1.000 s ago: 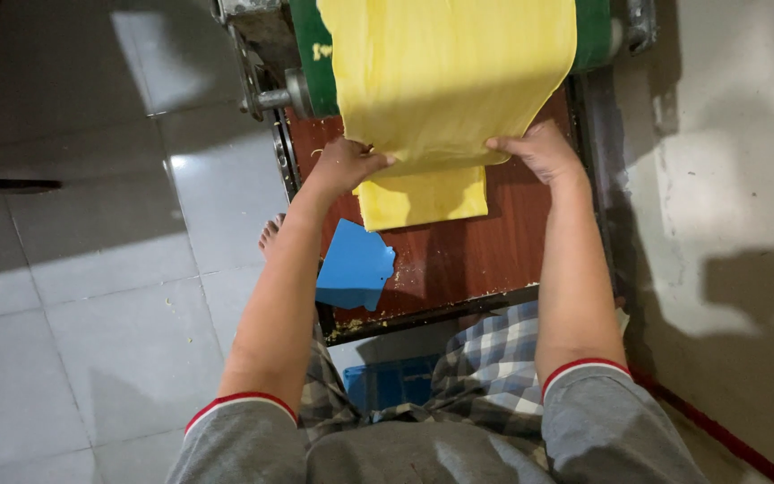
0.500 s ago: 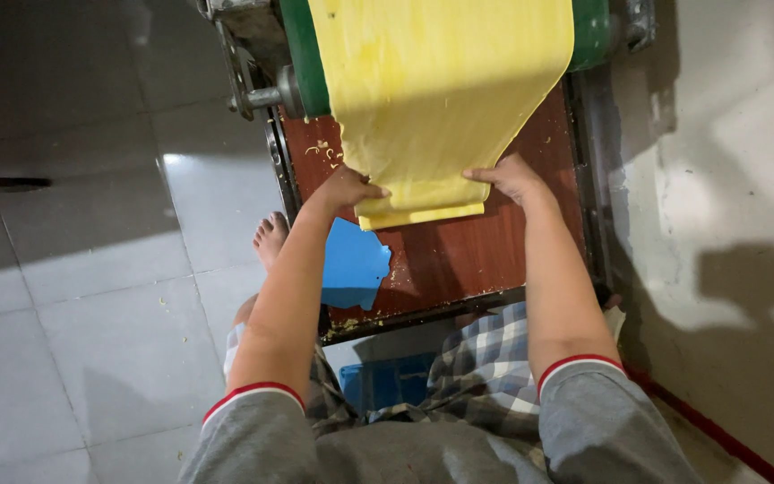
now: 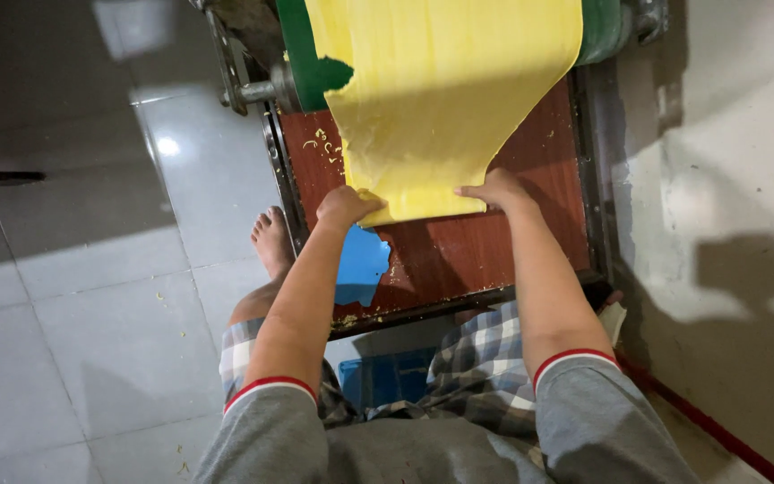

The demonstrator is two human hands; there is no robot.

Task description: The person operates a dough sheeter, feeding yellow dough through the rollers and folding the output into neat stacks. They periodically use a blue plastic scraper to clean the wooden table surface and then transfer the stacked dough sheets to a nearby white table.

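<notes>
the floor is made of big pale shiny tiles, and a grey wall stands on the right. a machine with a green roller sits over a dark red wooden board. a wide, thin, yellow sheet of dough hangs down from the roller onto the board. the left hand is curled shut on the lower left corner of the sheet. the right hand lies flat on the bottom edge, with fingers stretched out and pressing, not closed. a blue scrap lies on the board just under the left hand. a bare foot rests on the tiles beside the machine.

to do this well, both hands should pull the same, slow and soft, so the thin sheet stays straight and does not tear at its torn left side.

half a second ago the sheet's end hung lower on the board. now the hands are higher up, and the left hand has closed on the corner.
</notes>
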